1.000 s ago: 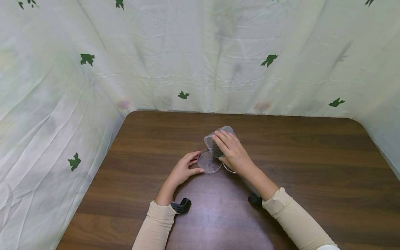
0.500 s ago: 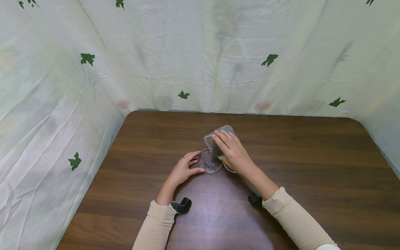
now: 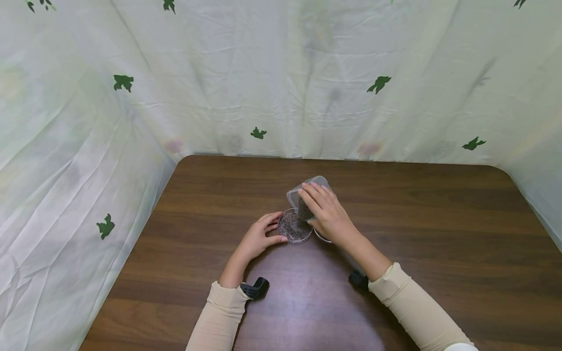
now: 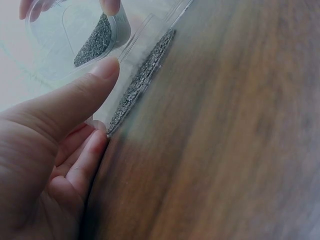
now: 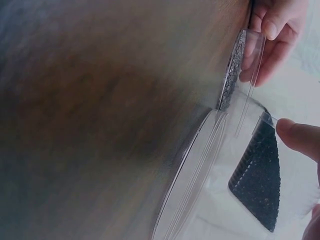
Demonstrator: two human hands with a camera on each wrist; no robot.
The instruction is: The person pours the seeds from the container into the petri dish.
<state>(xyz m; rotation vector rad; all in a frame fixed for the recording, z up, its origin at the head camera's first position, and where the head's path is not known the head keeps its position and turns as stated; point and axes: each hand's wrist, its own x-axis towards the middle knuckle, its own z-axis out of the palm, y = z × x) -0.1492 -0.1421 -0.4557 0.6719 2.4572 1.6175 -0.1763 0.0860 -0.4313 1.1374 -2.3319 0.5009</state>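
A clear round dish (image 3: 295,226) stands on the table with a layer of dark granules (image 4: 141,80) across its bottom. My left hand (image 3: 256,238) holds the dish's left side between thumb and fingers. Tilted over the dish, a clear plastic container (image 3: 293,196) is gripped by my right hand (image 3: 330,214). Dark granules (image 5: 259,180) lie heaped along one side inside the container, also visible in the left wrist view. Beside the dish on the right is a second clear round piece (image 5: 187,185), partly hidden under my right hand in the head view.
The brown wooden table (image 3: 421,219) reaches past both arms. Behind it and at the sides hangs a pale curtain (image 3: 228,73) with green leaf-like shapes. A black device is strapped to each wrist.
Dark granules now cover more of the dish's bottom, which looked only thinly speckled a second ago. Both hands and the tilted container have stayed nearly in place.
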